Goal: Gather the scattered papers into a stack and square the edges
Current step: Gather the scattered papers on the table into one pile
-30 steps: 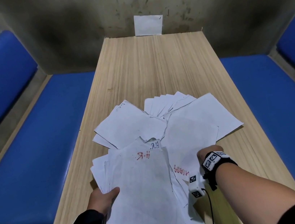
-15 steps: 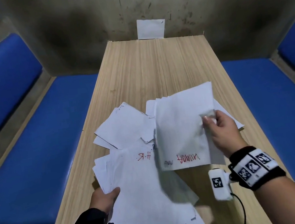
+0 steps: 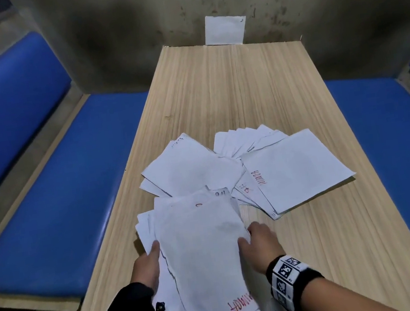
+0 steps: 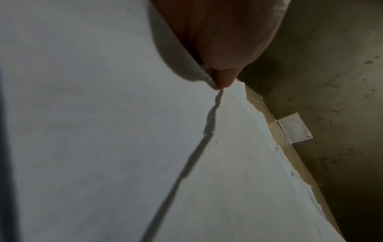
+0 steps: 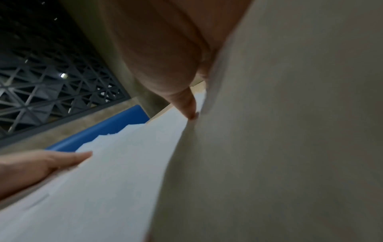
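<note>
A loose stack of white papers [image 3: 201, 248] lies at the near end of the wooden table [image 3: 228, 86]. My left hand [image 3: 152, 252] grips its left edge, with the thumb [image 4: 225, 78] on top. My right hand [image 3: 249, 236] pinches the right edge of the top sheet [image 5: 290, 131], which carries red writing near me and lies on the stack. Beyond the stack lie more scattered papers: an overlapping group [image 3: 190, 170] at the left, a fanned group [image 3: 246, 139] behind, and a large sheet [image 3: 298, 168] at the right over several others.
Blue padded benches [image 3: 53, 189] [image 3: 391, 142] run along both long sides of the table. A stained wall closes the far end, where one white sheet [image 3: 225, 29] leans upright. The far half of the table shows bare wood.
My right hand lifted a sheet with red writing from the right-hand pile, carried it left and toward me, and laid it on the stack. My left hand stayed on the stack's left edge.
</note>
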Tool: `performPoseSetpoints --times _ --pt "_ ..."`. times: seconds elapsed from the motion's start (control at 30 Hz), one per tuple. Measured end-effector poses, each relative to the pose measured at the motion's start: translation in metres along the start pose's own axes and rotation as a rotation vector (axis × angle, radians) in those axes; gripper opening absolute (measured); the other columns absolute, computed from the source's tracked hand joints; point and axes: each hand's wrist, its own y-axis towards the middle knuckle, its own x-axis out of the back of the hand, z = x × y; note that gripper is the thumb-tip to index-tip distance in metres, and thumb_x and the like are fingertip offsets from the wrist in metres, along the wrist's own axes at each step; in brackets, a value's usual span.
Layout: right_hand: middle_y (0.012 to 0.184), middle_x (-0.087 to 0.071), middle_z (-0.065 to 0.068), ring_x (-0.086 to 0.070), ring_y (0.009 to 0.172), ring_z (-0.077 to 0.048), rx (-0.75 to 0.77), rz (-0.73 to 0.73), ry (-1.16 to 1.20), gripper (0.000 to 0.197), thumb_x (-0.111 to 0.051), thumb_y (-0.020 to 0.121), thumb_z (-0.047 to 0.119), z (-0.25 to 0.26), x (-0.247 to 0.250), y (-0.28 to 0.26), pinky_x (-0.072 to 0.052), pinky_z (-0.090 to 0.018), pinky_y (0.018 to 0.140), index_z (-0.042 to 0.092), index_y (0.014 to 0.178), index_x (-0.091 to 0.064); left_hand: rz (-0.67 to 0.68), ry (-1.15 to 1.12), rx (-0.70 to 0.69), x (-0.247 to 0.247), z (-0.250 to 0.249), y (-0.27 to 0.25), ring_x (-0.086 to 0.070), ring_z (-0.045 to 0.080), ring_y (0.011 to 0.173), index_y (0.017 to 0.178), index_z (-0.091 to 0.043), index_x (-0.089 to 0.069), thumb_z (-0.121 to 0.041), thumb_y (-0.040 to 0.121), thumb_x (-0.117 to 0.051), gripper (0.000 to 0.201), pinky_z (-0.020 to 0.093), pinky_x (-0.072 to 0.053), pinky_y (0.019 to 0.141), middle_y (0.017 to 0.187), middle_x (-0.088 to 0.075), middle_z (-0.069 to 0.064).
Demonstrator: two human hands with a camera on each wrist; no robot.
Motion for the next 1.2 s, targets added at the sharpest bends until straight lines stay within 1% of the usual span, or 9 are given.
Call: performPoseSetpoints --times 0.13,0.2,0.33,0.57,0.73,0.83,0.93,1.03,1.2 --pt "0.122 -0.049 -0.005 -0.046 0.116 -0.028 -0.063 -0.047 -0.086 0.043 -0.049 0.091 0.046 -0.004 0.001 0.010 -0.043 -0.038 0.094 0.013 0.118 -0.050 0.004 -0.018 0.017 0.007 0.003 0.000 -0.066 0.032 0.101 0.113 -0.005 -0.064 -0.037 0.097 -0.052 0.037 0.042 -0.049 0.097 0.110 -0.070 0.010" --pt "0.113 -0.059 -0.007 -0.054 0.106 -0.028 -0.061 0.019 -0.077 0.032 -0.043 0.095 0.036 -0.009 0.003 0.013 -0.047 -0.035 0.090 0.009 0.107 -0.056 0.025 0.016 0.029 0.013 0.007 -0.004 -0.068 0.033 0.100 0.112 -0.006 -0.067 -0.036 0.096 -0.052 0.037 0.046 -0.049 0.100 0.109 -0.072 0.012" --pt "0.102 -0.067 -0.004 -0.057 0.085 -0.018 -0.082 0.049 -0.045 0.026 -0.041 0.092 0.012 -0.025 0.007 0.006 -0.045 -0.025 0.073 0.010 0.102 -0.064 0.073 0.108 0.019 0.017 0.027 -0.022 -0.064 0.030 0.101 0.111 -0.005 -0.062 -0.025 0.101 -0.043 0.030 0.037 -0.048 0.090 0.110 -0.069 0.011" --pt "0.066 -0.062 -0.004 -0.055 0.057 -0.016 -0.157 0.180 0.359 0.019 -0.058 0.085 0.014 -0.029 0.007 0.000 -0.047 -0.028 0.054 0.004 0.073 -0.069 0.138 0.134 -0.005 0.013 0.026 -0.024 -0.064 0.029 0.108 0.126 -0.020 -0.058 -0.024 0.097 -0.048 0.031 0.044 -0.049 0.100 0.119 -0.067 0.004" --pt "0.065 -0.056 -0.008 -0.050 0.053 -0.020 -0.249 0.411 0.735 0.020 -0.064 0.091 0.023 -0.037 0.019 0.000 -0.041 -0.026 0.055 0.007 0.077 -0.062 0.186 0.033 0.070 0.018 0.014 -0.021 -0.070 0.032 0.091 0.117 -0.016 -0.061 -0.019 0.097 -0.056 0.021 0.036 -0.056 0.073 0.101 -0.073 0.013" --pt "0.066 -0.056 -0.006 -0.048 0.053 -0.016 -0.200 0.417 0.675 0.018 -0.063 0.092 0.016 -0.044 0.020 -0.002 -0.040 -0.026 0.055 0.009 0.076 -0.061 0.163 -0.027 0.062 0.017 0.010 -0.026 -0.066 0.026 0.082 0.112 -0.018 -0.061 -0.022 0.099 -0.053 0.016 0.027 -0.054 0.058 0.090 -0.069 0.007" --pt "0.063 -0.058 0.002 -0.050 0.057 -0.012 -0.091 0.383 0.454 0.022 -0.064 0.091 0.018 -0.047 0.024 -0.006 -0.044 -0.021 0.054 0.015 0.070 -0.061 0.129 -0.097 0.126 0.020 0.014 -0.028 -0.065 0.029 0.087 0.118 -0.013 -0.059 -0.024 0.101 -0.049 0.023 0.032 -0.051 0.072 0.094 -0.069 0.010" --pt "0.062 -0.061 0.003 -0.054 0.060 -0.013 -0.103 0.363 0.453 0.022 -0.064 0.089 0.017 -0.052 0.018 -0.010 -0.046 -0.024 0.058 0.016 0.067 -0.063 0.138 -0.156 0.240 0.022 0.024 -0.026 -0.064 0.038 0.106 0.128 -0.002 -0.060 -0.033 0.099 -0.049 0.044 0.043 -0.051 0.091 0.119 -0.068 0.021" --pt "0.063 -0.065 -0.003 -0.057 0.054 -0.013 -0.214 0.387 0.576 0.032 -0.062 0.091 0.013 -0.053 0.007 -0.018 -0.047 -0.024 0.055 0.016 0.059 -0.063 0.274 -0.151 0.305 0.020 0.023 -0.034 -0.068 0.036 0.108 0.123 -0.019 -0.065 -0.065 0.086 -0.053 0.060 0.050 -0.049 0.100 0.116 -0.073 0.012"
